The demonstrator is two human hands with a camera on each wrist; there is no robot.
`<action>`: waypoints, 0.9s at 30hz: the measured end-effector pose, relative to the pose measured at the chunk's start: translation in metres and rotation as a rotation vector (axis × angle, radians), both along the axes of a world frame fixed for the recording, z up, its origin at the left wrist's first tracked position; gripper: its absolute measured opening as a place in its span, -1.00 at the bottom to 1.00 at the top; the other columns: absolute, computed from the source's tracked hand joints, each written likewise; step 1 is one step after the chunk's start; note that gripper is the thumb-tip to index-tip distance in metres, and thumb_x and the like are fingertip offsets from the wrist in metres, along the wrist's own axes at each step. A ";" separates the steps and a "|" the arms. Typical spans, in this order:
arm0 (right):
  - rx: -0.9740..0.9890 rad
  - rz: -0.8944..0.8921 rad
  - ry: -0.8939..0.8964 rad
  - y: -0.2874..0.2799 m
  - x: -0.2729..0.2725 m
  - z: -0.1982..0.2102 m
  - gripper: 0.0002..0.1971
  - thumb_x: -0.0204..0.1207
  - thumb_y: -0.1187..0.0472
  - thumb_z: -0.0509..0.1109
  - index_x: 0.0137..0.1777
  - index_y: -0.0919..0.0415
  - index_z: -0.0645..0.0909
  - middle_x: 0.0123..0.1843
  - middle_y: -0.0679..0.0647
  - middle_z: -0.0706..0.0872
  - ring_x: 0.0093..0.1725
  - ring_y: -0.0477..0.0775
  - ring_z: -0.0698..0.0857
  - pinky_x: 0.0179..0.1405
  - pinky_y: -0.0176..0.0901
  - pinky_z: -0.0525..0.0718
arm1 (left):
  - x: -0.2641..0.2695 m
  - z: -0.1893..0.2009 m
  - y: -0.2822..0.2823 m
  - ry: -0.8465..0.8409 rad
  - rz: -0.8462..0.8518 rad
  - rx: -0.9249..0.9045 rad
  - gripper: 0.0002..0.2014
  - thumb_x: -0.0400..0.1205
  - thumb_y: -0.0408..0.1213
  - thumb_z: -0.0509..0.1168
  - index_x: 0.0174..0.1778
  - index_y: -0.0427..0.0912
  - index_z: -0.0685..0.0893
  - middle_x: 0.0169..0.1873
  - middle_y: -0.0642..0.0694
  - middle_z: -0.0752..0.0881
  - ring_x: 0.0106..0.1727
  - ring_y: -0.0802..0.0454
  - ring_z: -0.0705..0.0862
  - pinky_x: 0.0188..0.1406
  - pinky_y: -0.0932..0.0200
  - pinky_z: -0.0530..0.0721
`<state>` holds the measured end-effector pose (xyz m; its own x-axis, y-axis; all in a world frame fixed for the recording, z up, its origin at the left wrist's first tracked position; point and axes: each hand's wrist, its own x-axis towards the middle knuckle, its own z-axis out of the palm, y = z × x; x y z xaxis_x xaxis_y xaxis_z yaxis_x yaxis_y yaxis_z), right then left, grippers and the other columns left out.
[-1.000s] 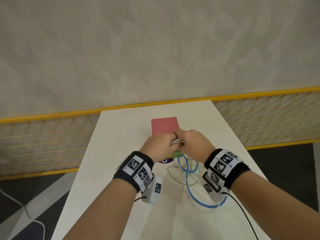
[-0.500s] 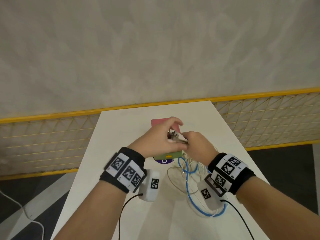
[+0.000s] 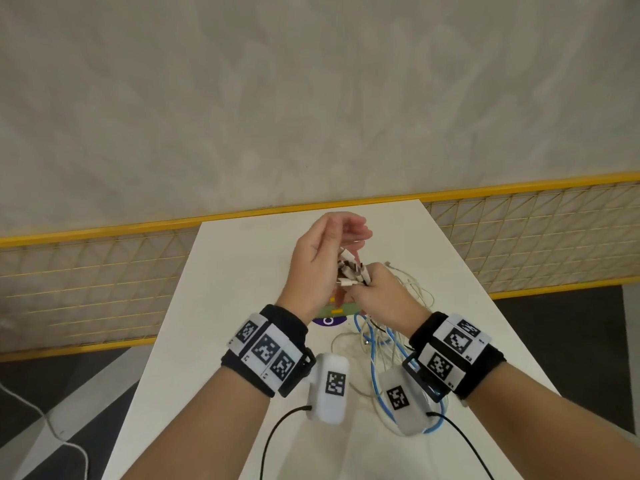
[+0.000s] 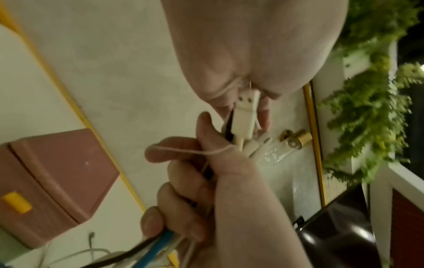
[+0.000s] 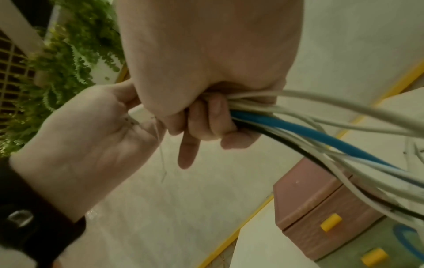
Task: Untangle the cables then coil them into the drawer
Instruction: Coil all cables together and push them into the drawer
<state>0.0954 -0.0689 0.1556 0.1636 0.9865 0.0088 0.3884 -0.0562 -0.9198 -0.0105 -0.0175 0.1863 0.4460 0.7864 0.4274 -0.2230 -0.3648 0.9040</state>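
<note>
Several cables [image 3: 375,344], white, blue and black, hang tangled from the right hand [image 3: 379,292], fisted round them. The left hand [image 3: 318,261] pinches a white plug [image 4: 244,116]. A pink drawer box [image 5: 321,208] stands behind, toward the table's far edge.

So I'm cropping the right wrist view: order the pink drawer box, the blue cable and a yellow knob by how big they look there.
1. pink drawer box, largest.
2. blue cable, long but thin; it runs close to the camera, so its rank is unsure.
3. yellow knob, smallest.
</note>
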 end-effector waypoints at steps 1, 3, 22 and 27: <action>0.002 -0.015 0.012 0.000 0.001 0.000 -0.59 0.48 0.41 0.27 -0.59 0.14 0.59 -0.67 -0.05 0.45 -0.59 -0.02 0.36 -0.51 -0.13 0.37 | -0.002 0.000 0.001 -0.010 -0.013 -0.012 -0.66 0.81 -0.28 0.01 0.09 -0.33 0.69 -0.01 -0.17 0.77 0.10 -0.01 0.76 0.13 0.22 0.67; 0.021 -0.017 0.013 -0.001 0.001 0.002 -0.50 0.49 0.47 0.24 -0.65 0.03 0.54 -0.71 -0.13 0.51 -0.62 -0.11 0.43 -0.51 -0.21 0.43 | -0.003 -0.003 0.001 0.127 -0.025 0.102 -0.69 0.79 -0.25 0.07 0.12 -0.27 0.72 0.04 -0.11 0.77 0.15 0.07 0.72 0.19 0.29 0.60; 0.078 0.013 0.162 -0.003 0.003 0.011 -0.77 0.50 0.51 0.23 -0.23 0.19 0.55 -0.39 0.06 0.57 -0.37 -0.03 0.58 -0.39 -0.11 0.55 | 0.010 -0.022 -0.002 0.461 0.013 0.497 -0.85 0.74 -0.28 0.19 -0.07 -0.23 0.60 -0.15 0.02 0.54 -0.10 0.22 0.50 -0.07 0.42 0.41; 0.165 0.051 0.145 -0.004 0.006 0.012 -0.64 0.42 0.59 0.30 -0.21 0.03 0.50 -0.44 -0.22 0.63 -0.41 -0.30 0.58 -0.41 -0.30 0.55 | 0.010 -0.023 0.001 0.535 0.069 0.518 -0.79 0.70 -0.10 0.20 -0.10 -0.16 0.61 -0.16 -0.06 0.64 -0.09 0.06 0.61 -0.08 0.12 0.56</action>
<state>0.1017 -0.0733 0.1675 0.1250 0.9806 0.1508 0.2503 0.1159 -0.9612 -0.0006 -0.0161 0.1629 0.6537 0.5773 0.4892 0.2380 -0.7706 0.5913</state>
